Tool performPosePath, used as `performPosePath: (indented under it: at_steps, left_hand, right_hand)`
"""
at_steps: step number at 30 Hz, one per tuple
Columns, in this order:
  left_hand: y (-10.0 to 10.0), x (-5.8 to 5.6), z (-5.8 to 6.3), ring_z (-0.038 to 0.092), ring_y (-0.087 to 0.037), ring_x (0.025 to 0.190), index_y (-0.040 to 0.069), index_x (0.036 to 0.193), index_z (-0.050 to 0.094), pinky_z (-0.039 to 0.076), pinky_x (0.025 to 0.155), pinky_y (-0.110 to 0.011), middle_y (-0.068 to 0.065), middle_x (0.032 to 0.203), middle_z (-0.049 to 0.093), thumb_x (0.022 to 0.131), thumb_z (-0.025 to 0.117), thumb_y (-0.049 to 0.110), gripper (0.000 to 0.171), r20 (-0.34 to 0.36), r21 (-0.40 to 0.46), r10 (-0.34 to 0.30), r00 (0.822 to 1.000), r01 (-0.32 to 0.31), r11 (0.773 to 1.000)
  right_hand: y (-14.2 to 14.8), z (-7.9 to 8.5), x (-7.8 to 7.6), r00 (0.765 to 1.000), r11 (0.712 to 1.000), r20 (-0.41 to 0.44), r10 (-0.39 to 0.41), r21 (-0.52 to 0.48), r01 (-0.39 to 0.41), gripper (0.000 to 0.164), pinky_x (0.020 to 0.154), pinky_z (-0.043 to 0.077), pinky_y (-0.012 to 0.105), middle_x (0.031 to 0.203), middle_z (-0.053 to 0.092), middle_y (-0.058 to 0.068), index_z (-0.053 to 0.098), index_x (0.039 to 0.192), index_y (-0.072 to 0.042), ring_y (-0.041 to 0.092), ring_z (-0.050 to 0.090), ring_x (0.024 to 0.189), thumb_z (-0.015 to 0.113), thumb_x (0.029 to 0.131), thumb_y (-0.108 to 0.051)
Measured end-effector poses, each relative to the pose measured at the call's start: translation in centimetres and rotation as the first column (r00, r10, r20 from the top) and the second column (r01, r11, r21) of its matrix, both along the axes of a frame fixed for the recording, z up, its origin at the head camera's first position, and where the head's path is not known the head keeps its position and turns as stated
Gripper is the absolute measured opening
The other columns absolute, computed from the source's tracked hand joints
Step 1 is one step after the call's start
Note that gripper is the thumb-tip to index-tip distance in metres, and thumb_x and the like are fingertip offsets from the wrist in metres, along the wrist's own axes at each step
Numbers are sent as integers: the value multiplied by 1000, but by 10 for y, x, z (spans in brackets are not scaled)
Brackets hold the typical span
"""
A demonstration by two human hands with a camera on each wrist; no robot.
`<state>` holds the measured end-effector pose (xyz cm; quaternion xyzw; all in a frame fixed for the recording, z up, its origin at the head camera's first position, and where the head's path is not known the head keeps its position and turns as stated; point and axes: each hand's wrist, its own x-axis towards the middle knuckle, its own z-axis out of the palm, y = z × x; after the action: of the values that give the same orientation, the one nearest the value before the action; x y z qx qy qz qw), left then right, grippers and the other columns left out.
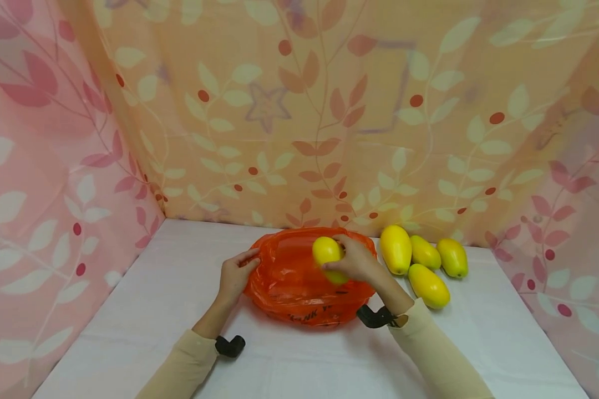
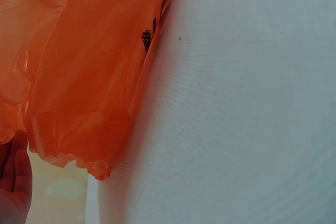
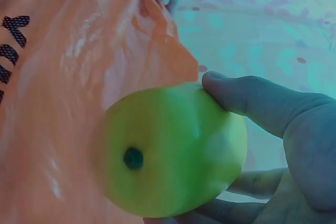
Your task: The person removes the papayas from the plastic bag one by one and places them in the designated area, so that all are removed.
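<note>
An orange-red plastic bag (image 1: 289,266) with dark printed lettering lies spread on the table, its mouth facing up. At its left rim, my left hand (image 1: 234,277) pinches the plastic between thumb and fingers. In the left wrist view the fingers (image 2: 21,166) show only at the lower left, beside the bag (image 2: 94,77). My right hand (image 1: 356,259) grips a yellow-green papaya (image 1: 328,250) over the right part of the bag. The right wrist view shows the papaya (image 3: 163,156) with its dark round end spot, the thumb above and fingers beneath.
Several more yellow papayas (image 1: 395,249) lie in a group on the table just right of the bag. The table has a white cover (image 1: 179,260). Leaf-patterned cloth (image 1: 239,138) hangs behind and on both sides.
</note>
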<state>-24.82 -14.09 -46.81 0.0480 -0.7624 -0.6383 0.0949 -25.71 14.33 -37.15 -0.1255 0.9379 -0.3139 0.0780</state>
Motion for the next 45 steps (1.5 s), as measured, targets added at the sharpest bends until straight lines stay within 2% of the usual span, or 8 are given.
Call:
performPosePath:
  at_steps: [6,14,20,24,31,34,38,45]
  left_hand:
    - [-1,0,1,55,-26,126,3,122,68,49,84,-9,-17,131,63,92,66,9,32,12,20,-7,1000,7,1000]
    - [-1,0,1,54,-26,128,4,122,68,51,92,-19,-16,131,63,91,66,10,32,21,3,-2,1000,2,1000]
    - [-2,-2,-1,55,-26,127,3,121,69,50,88,-14,-16,130,64,91,67,10,31,11,11,0,1000,0,1000]
    - [-1,-3,-1,55,-25,126,3,121,69,50,87,-13,-16,130,64,91,67,10,31,11,12,-1,1000,1,1000]
    - [-1,-2,0,55,-25,127,4,121,69,51,100,-32,-15,130,64,90,67,11,31,25,-5,1,1000,-1,1000]
    - [-2,-3,-1,55,-26,128,4,121,69,50,102,-36,-15,130,64,90,67,11,32,30,-10,-1,1000,1,1000]
    - [-2,-4,-1,55,-26,128,4,122,69,51,100,-33,-16,130,64,90,67,10,32,25,-15,-3,1000,3,1000]
    - [-3,-4,-1,54,-25,127,4,122,68,50,88,-14,-15,131,63,91,67,11,32,56,-2,-17,998,17,1000]
  right_hand:
    - [9,7,2,1000,1000,-12,-22,4,22,78,85,55,41,128,61,14,45,143,-9,27,60,102,79,79,-38]
    - [16,12,2,1000,999,-5,-12,-35,11,80,91,54,45,131,59,18,40,146,-6,32,58,107,78,81,-34]
    - [19,13,2,1000,999,9,-15,-44,15,81,90,54,44,132,58,17,39,147,-8,31,57,109,78,81,-34]
    - [22,14,1,1000,999,-11,-2,-54,1,79,87,55,42,129,59,17,40,146,-9,30,58,106,78,81,-34]
    - [27,16,0,1000,995,-28,13,-95,-16,75,88,54,43,128,58,15,42,144,-12,32,57,108,78,81,-31]
    - [30,17,0,999,994,-32,21,-106,-25,71,86,55,43,125,59,15,45,142,-14,32,57,108,78,81,-29]
    - [34,19,-1,999,993,-34,24,-113,-28,68,83,55,41,121,60,15,47,139,-15,31,57,105,78,81,-30]
    - [42,19,-1,1000,994,-15,-4,-111,3,76,85,55,41,126,59,16,43,145,-13,34,57,110,78,81,-35]
